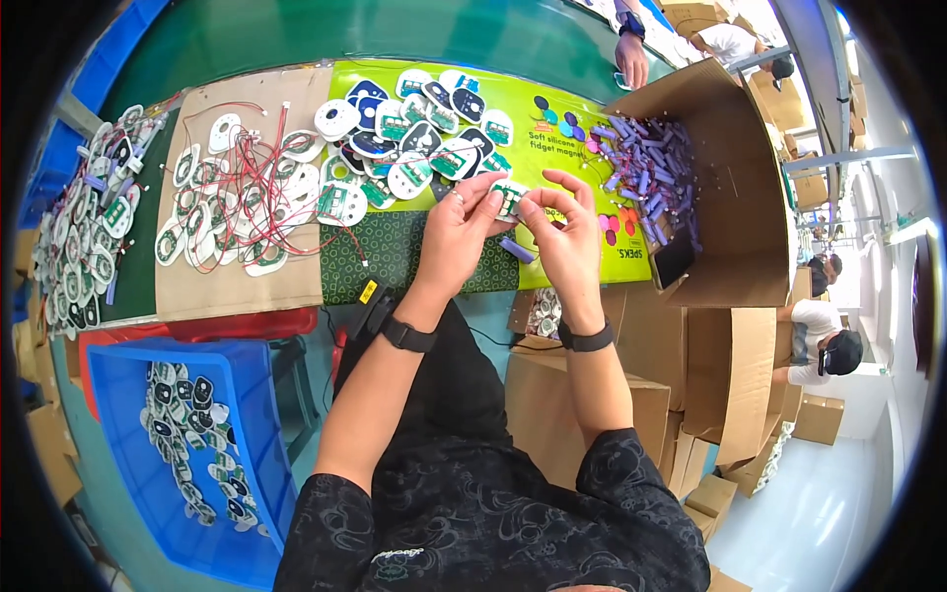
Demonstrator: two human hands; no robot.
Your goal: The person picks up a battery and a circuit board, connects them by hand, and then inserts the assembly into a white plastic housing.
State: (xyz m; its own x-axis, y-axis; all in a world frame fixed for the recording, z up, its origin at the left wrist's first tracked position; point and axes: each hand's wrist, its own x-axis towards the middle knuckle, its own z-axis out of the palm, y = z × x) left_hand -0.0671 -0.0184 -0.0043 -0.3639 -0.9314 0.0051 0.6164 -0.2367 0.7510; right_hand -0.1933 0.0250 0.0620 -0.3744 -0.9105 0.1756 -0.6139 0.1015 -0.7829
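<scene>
Pinching a small white circuit board (509,195) between the fingertips of both hands, I keep it just above the table (296,39), over the near edge of the lime-green printed sheet (552,148). My left hand (456,232) grips the board's left side with thumb and forefinger closed on it; my right hand (562,232) takes the right side the same way, its other fingers curled loosely. A short purple cylinder (517,250), likely a battery, shows just below and between the hands; I cannot tell whether a finger touches it.

The board looks thin, stiff and very light, a rounded flat shape with green patches on white. I judge it easy to lift but easy to flex or crack, so the bare rim is the safest place to hold, away from the soldered spots. Any wire on it would be soft and prone to snag.

More boards (414,138) of the same kind lie heaped on the green sheet, some with dark blue faces. To the left, a brown cardboard sheet (237,281) carries boards tangled in thin red wires (252,168). An open cardboard box (730,227) on the right holds many purple cylinders (646,163). A blue plastic bin (118,395) below the table holds further boards.
</scene>
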